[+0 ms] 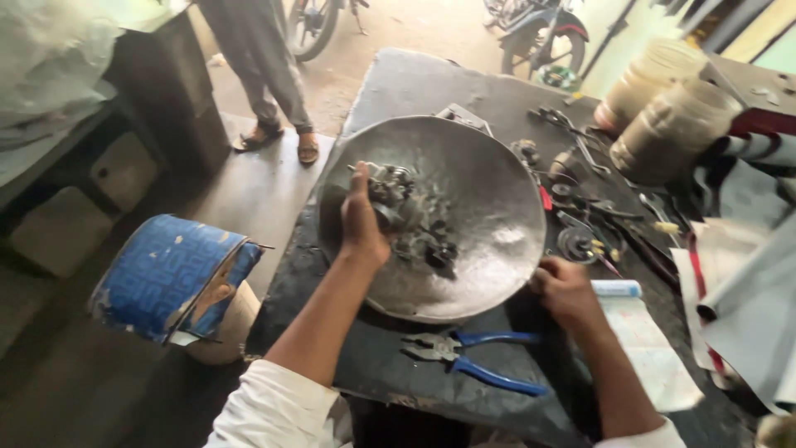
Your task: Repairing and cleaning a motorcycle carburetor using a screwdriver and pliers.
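A wide, shallow metal pan (489,191) sits on a dark workbench (414,91). My left hand (362,217) is closed around a greasy metal engine part (392,196) held over the pan's left side. Several smaller dark metal parts (431,245) lie in the pan just below it. My right hand (564,284) rests at the pan's near right rim, fingers curled; what it grips is hidden. Blue-handled pliers (473,358) lie on the bench between my forearms.
Loose tools and small parts (584,199) are scattered right of the pan, with two plastic jars (672,124) behind them and papers (647,348) at right. A blue padded stool (170,278) stands left of the bench. Another person's legs (265,75) and parked motorcycles (539,33) are beyond.
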